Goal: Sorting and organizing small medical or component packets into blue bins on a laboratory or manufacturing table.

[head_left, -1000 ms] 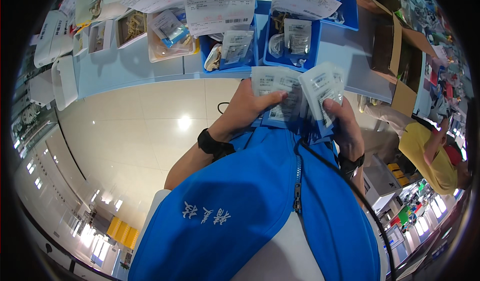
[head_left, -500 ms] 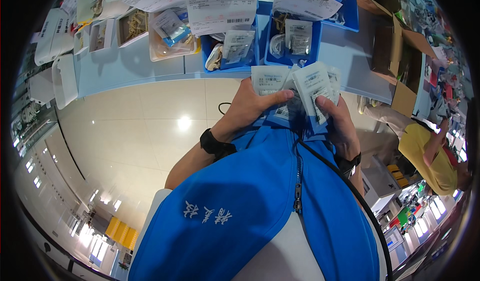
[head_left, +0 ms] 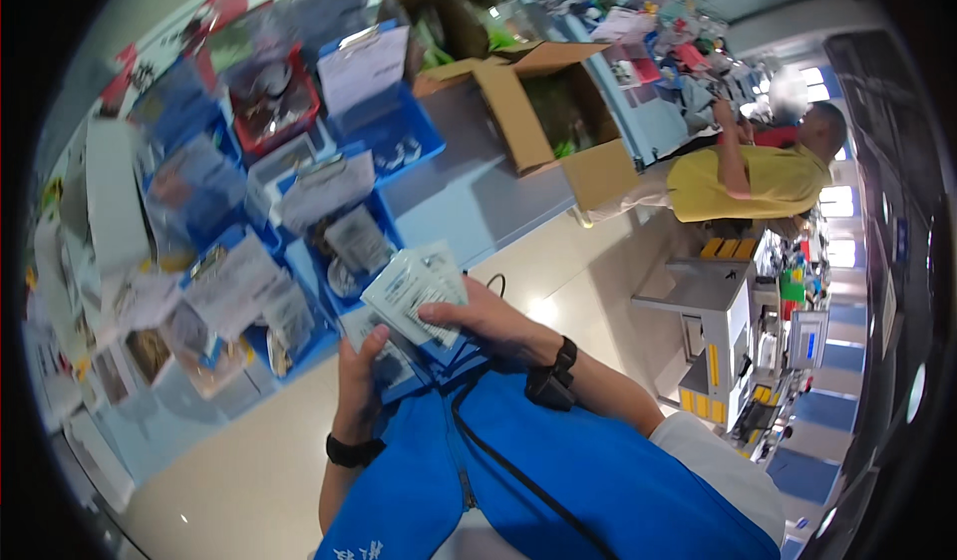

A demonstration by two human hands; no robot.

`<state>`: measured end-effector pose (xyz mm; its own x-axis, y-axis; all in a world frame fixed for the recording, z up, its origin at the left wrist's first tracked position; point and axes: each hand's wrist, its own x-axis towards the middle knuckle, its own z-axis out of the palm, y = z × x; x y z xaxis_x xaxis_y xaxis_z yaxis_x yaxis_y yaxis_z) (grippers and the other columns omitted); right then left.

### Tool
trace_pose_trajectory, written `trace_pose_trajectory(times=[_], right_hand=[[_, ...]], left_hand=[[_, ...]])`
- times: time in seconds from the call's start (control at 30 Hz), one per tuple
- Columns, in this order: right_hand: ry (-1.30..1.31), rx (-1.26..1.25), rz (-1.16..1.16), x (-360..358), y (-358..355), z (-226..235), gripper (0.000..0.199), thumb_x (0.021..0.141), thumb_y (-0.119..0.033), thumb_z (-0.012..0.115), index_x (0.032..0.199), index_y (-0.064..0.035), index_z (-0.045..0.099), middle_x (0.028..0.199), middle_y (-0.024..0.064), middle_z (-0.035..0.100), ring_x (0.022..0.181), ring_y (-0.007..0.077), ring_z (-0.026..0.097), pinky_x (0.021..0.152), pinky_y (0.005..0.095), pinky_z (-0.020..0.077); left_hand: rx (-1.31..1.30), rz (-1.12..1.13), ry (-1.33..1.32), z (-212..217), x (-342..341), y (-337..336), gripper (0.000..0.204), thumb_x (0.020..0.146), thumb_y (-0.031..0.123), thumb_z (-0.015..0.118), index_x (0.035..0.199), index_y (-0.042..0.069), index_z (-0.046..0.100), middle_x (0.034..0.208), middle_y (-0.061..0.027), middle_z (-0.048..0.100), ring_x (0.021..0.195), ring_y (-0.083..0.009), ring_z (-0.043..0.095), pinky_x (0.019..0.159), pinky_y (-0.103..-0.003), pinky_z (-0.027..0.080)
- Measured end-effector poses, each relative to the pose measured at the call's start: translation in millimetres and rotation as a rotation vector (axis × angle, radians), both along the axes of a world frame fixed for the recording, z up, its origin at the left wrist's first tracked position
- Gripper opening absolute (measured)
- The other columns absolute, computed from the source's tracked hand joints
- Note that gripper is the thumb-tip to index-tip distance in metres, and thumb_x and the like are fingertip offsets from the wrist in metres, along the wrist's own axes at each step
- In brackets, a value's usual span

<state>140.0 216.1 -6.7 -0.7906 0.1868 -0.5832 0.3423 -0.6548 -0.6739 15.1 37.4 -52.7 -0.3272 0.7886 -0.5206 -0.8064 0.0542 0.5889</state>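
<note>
Both of my hands are in front of my blue jacket, each closed on small flat plastic packets with printed labels. My right hand (head_left: 488,319) pinches a fanned group of packets (head_left: 404,289), its thumb pressed across their front. My left hand (head_left: 357,380) grips more packets (head_left: 392,363) from the other side, thumb on top. The two groups overlap, so I cannot tell how many there are. Just beyond them is a blue bin (head_left: 384,223) holding a similar packet (head_left: 359,241) and a clipboard with a paper sheet (head_left: 327,193).
More blue bins (head_left: 424,141), a red bin (head_left: 269,141) and papers crowd the pale blue table (head_left: 449,206). An open cardboard box (head_left: 518,126) stands on its right part. Farther right, a person in a yellow top (head_left: 748,181) works at another table. A grey cabinet (head_left: 698,301) stands behind.
My view has swung to the right and tilted, bringing the cardboard box and the person in yellow further in. Both hands keep hold of the packets, which now overlap more closely.
</note>
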Motion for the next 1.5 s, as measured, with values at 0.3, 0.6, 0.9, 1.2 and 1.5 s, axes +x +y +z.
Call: trace_pose_trajectory(times=[0.3, 0.6, 0.9, 1.2, 1.5], right_hand=[[-0.061, 0.153, -0.114, 38.4, 32.3, -29.0, 0.061, 0.099, -0.023, 0.048, 0.153, 0.0004, 0.029, 0.143, 0.0136, 0.048, 0.132, 0.0209, 0.046, 0.112, 0.0348, 0.0376], [0.056, 0.010, -0.051, 92.4, 116.1, 17.3, 0.079, 0.092, -0.021, 0.062, 0.156, -0.0023, 0.020, 0.142, 0.0097, 0.046, 0.130, 0.0167, 0.044, 0.112, 0.0328, 0.0363], [0.095, 0.151, -0.208, 242.4, 334.1, 17.2, 0.074, 0.086, -0.025, 0.078, 0.147, -0.0024, 0.041, 0.128, 0.0077, 0.062, 0.115, 0.0152, 0.060, 0.097, 0.0306, 0.0515], [-0.200, 0.524, -0.841, 361.9, 698.6, -133.2, 0.042, 0.093, -0.019, 0.072, 0.127, -0.0052, 0.051, 0.103, 0.0081, 0.068, 0.086, 0.0163, 0.068, 0.070, 0.0345, 0.0581], [-0.727, 1.228, -0.444, 354.0, 852.3, -236.0, 0.081, 0.080, -0.058, 0.073, 0.133, 0.0014, 0.057, 0.125, 0.0266, 0.067, 0.118, 0.0417, 0.064, 0.102, 0.0479, 0.0473]], left_hand=[[0.035, -0.153, 0.072, 14.8, 28.1, 106.8, 0.040, 0.090, 0.020, 0.065, 0.123, -0.002, 0.063, 0.111, -0.0092, 0.069, 0.100, -0.0160, 0.063, 0.088, -0.029, 0.049], [-0.076, -0.258, 0.450, 40.8, 77.6, 192.1, 0.045, 0.090, 0.023, 0.058, 0.123, -0.006, 0.061, 0.108, -0.0126, 0.069, 0.093, -0.0185, 0.066, 0.083, -0.031, 0.052], [0.056, -0.538, 0.457, 17.2, 170.1, 339.0, 0.056, 0.103, 0.037, 0.060, 0.140, -0.001, 0.042, 0.130, -0.0162, 0.059, 0.121, -0.0213, 0.057, 0.101, -0.036, 0.047], [-0.365, -0.406, 0.544, 34.3, 214.3, 394.3, 0.026, 0.100, 0.019, 0.061, 0.116, -0.002, 0.066, 0.098, -0.0093, 0.071, 0.086, -0.0153, 0.068, 0.072, -0.027, 0.049], [-0.478, 0.278, 0.266, -11.1, 228.1, 294.4, 0.026, 0.101, 0.025, 0.056, 0.096, 0.000, 0.062, 0.065, -0.0047, 0.055, 0.057, -0.0142, 0.053, 0.053, -0.026, 0.038]])
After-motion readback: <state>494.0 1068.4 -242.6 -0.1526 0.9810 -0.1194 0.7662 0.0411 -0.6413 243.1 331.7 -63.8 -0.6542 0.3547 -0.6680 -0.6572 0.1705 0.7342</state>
